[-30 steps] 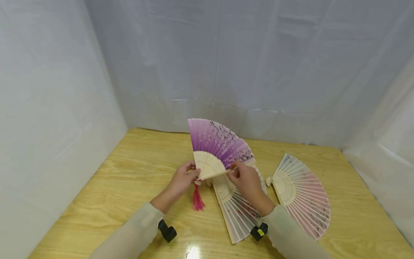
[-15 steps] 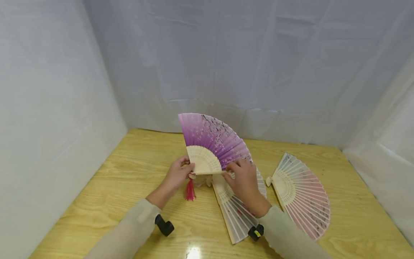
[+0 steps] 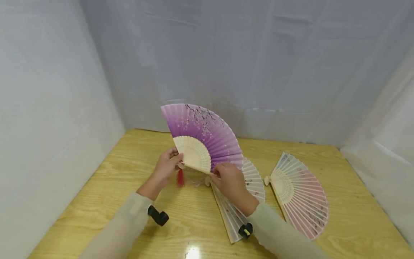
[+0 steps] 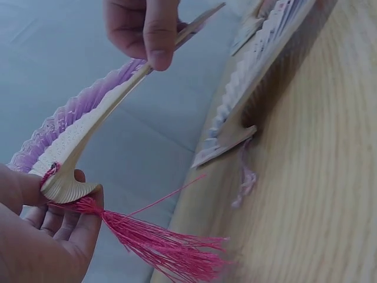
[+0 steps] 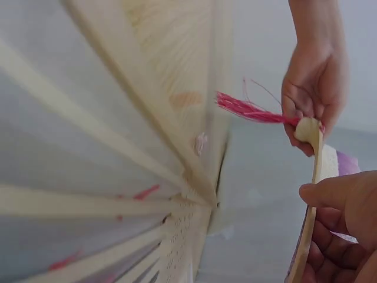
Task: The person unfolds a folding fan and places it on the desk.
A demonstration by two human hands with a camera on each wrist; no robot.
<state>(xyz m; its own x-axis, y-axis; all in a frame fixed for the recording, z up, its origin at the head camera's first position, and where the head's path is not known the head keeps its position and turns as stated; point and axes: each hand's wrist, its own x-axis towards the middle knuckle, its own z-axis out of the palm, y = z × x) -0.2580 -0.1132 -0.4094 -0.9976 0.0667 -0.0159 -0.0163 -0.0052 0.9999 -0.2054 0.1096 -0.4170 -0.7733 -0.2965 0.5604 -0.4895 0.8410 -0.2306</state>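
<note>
A purple folding fan [image 3: 207,126] with dark branches and pale blossoms is spread wide above the table. My left hand [image 3: 165,166] grips its pivot end, where a pink tassel [image 4: 165,244] hangs down. With thumb and fingers my right hand [image 3: 230,181] pinches the fan's lower outer rib, as the right wrist view also shows. Below the right hand and partly hidden by it, a white folding fan [image 3: 253,178] with red flecks lies spread on the table. Another spread fan, a pink and grey folding fan [image 3: 307,198], lies to the right.
The wooden table [image 3: 106,201] has grey-white sheeting [image 3: 207,54] behind it and along both sides. A pale tassel [image 4: 244,177] lies at the white fan's pivot. Each sleeve carries a black wrist camera [image 3: 157,216].
Both hands have moved left and slightly away from me with the purple fan, which is now spread wider. The two fans on the table have stayed in place.
</note>
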